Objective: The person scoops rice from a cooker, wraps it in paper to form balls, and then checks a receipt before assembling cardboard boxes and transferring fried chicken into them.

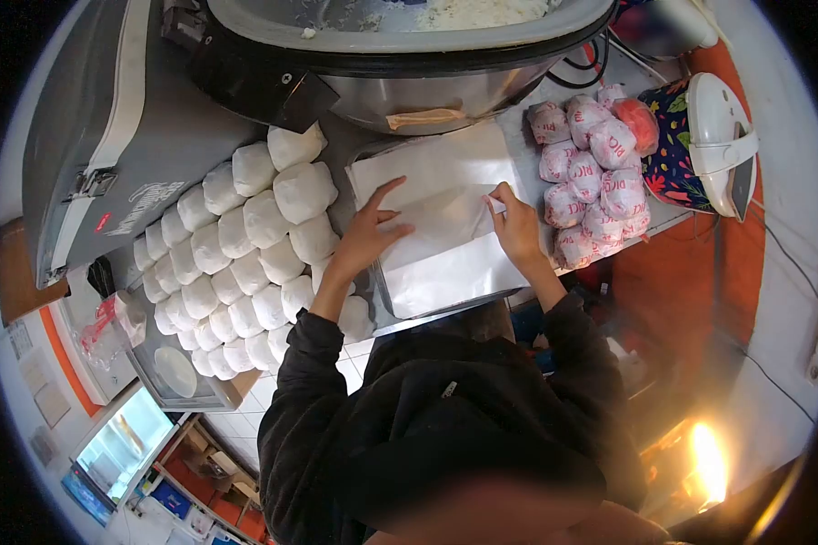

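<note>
Pinching top sheet [441, 216] at right edge w/ R hand [516, 222], thumb + fingers closed on paper; holding L hand [369, 234] open at sheet's left side, w/ fingers spread wide & apparently empty, can't tell if brushing the paper. Position of sheet: bowed up over paper stack [454, 283], mid counter [520, 150], just on near side of big pot [364, 98], between white bundles [245, 241] on left & red-printed bundles [600, 186] on right. Main risk: dragging up two sheets instead of one, b/c of thin, prob. clingy paper. Also poss. tearing or creasing at right edge, from pulling hard on one pinch pt w/o L support. Could curl back or slip free too, w/ grip on one side only. On left, could nudge nearest white bundles w/ L sleeve [311, 350] if swung wide, given v. little room; likewise on right w/ R forearm [543, 280], close to a heaped, prob. easily toppled pile. Could also skew rest of stack toward near edge, esp. if tugged fast
</note>
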A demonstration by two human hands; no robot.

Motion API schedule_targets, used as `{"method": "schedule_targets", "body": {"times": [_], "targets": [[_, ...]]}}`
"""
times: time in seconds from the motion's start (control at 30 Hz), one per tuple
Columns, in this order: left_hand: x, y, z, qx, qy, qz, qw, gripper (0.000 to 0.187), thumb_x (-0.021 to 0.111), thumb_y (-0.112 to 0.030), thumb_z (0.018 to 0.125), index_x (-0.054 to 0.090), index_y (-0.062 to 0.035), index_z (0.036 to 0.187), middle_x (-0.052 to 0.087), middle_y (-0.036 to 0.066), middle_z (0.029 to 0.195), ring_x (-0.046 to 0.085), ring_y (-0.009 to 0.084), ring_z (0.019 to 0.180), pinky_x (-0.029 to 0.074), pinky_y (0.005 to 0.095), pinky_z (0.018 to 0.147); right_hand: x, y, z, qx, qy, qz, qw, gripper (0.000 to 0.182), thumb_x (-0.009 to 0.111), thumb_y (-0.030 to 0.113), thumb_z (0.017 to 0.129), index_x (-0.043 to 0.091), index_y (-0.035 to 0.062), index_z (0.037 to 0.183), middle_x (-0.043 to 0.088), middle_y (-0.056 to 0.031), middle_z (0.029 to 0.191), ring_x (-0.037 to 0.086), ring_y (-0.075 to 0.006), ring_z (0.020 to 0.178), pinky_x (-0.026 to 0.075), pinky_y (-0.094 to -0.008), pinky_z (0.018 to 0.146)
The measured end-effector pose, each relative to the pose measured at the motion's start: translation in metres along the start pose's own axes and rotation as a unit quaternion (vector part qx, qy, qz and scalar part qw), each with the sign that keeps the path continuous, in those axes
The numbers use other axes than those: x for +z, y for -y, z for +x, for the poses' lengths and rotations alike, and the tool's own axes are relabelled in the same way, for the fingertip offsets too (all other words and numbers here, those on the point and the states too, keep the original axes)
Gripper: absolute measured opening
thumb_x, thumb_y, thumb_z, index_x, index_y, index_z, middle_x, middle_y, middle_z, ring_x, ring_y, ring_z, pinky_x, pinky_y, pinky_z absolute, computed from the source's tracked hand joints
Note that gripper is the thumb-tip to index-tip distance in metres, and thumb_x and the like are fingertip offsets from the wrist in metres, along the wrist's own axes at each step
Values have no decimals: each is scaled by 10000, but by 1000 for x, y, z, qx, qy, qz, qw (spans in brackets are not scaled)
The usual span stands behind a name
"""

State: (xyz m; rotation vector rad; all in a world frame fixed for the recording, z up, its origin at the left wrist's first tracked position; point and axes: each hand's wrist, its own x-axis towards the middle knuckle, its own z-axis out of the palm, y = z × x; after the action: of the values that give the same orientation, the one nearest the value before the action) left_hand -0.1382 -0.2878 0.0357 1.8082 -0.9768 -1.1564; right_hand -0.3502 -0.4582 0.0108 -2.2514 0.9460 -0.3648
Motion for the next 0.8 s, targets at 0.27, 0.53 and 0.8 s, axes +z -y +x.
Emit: {"method": "schedule_targets", "body": {"times": [0.27,0.53,0.8], "targets": [[37,11,1,-20,-165,152,974,913,782,-232,723,273,-198,1481,661,105,977,597,293,999,375,461,943,-3,36,13,-25,14,-170,985,326,676,37,688,555,136,974,562,-71,994,555,-266,992,489,-404,708],[26,-2,4,-5,-156,168,973,912,769,-135,709,280,-178,1477,642,18,897,587,207,902,305,474,988,7,24,38,7,140,-98,985,213,694,26,642,625,88,835,582,-120,883,552,-276,927,442,-394,796],[44,35,-15,207,-109,252,939,689,655,-58,808,370,-110,1433,642,76,957,594,246,920,427,397,932,12,-7,-2,-256,13,-66,964,199,593,12,712,612,20,910,621,-132,981,569,-285,971,470,-414,842]]}}
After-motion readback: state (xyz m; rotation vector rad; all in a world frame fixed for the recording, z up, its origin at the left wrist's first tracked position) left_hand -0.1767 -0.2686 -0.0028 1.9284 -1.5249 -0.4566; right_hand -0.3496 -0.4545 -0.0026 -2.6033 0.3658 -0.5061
